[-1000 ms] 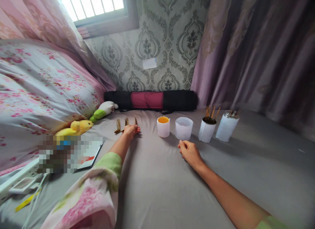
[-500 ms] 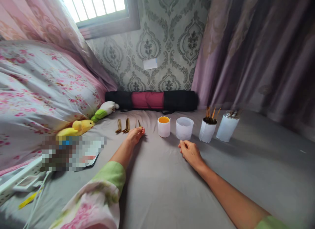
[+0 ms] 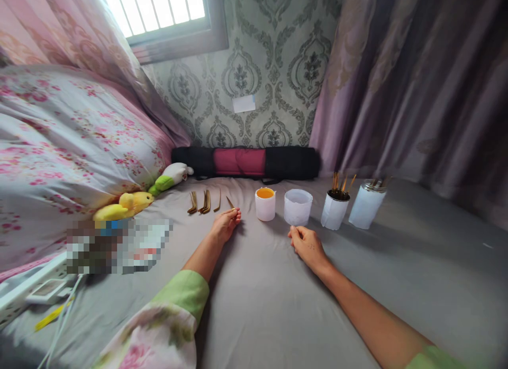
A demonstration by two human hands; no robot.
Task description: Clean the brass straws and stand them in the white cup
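Pinched in the fingers of my left hand point(image 3: 227, 222) is a thin pointed brass-coloured piece point(image 3: 230, 202), its tip pointing up and away. Just left of it lie a single bent brass-coloured piece point(image 3: 217, 200) and two small bunches of similar bent pieces point(image 3: 205, 202). My right hand point(image 3: 305, 243) is closed, resting low over the sheet; whether anything is in its fingers is hidden. Right in front of it stands a translucent white tub point(image 3: 297, 209). Left of the tub is a white cup point(image 3: 265, 207) with orange inside.
Farther right stand a white-wrapped can point(image 3: 335, 213) holding several thin sticks and a taller pale jar point(image 3: 365, 206). A black and red roll point(image 3: 238, 161) lies along the wall. Plush toys point(image 3: 123, 206), a power strip point(image 3: 34, 292) and cables are at the left, on the grey sheet point(image 3: 254, 300).
My left hand has shifted slightly right and toward me with the pointed piece, away from the single bent piece, which now shows fully. My right hand has stayed in place.
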